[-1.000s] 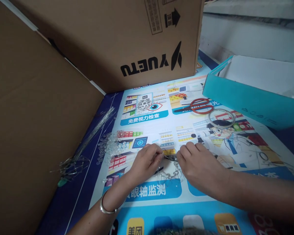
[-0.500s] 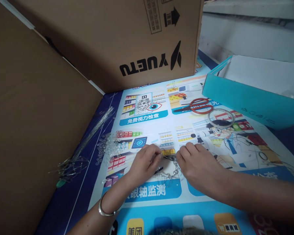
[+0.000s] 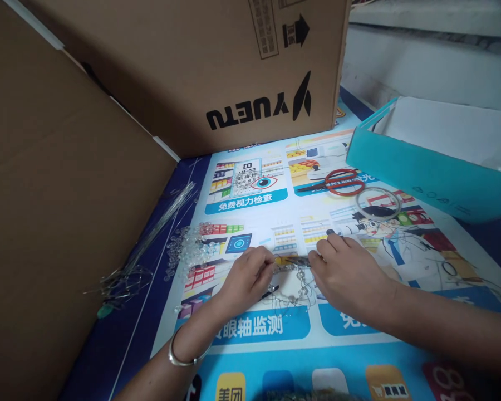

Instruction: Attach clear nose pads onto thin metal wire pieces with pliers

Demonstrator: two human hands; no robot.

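Note:
My left hand (image 3: pixel 250 275) is closed, thumb and fingers pinching one end of a beaded wire strand (image 3: pixel 303 287). Clear beads and thin loose wires of this strand curve over the printed sheet between my hands. My right hand (image 3: pixel 342 273) is wrapped round small pliers (image 3: pixel 300 260); their dark narrow jaws point left toward my left fingertips, and the handles are hidden in the palm. Whether the jaws grip the wire is too small to tell. A pile of clear beads (image 3: pixel 190 250) lies left of my left hand.
Tall cardboard panels (image 3: pixel 259 67) wall off the left and back. Behind my hands lie red-handled scissors (image 3: pixel 344 182) and a wire coil (image 3: pixel 378 202). A teal box (image 3: pixel 430 172) stands at right, and a bundle of thin wires (image 3: pixel 158 228) rests at left.
My right hand has moved slightly right and turned, so more of the pliers shows between my hands. My left hand has stayed nearly in place.

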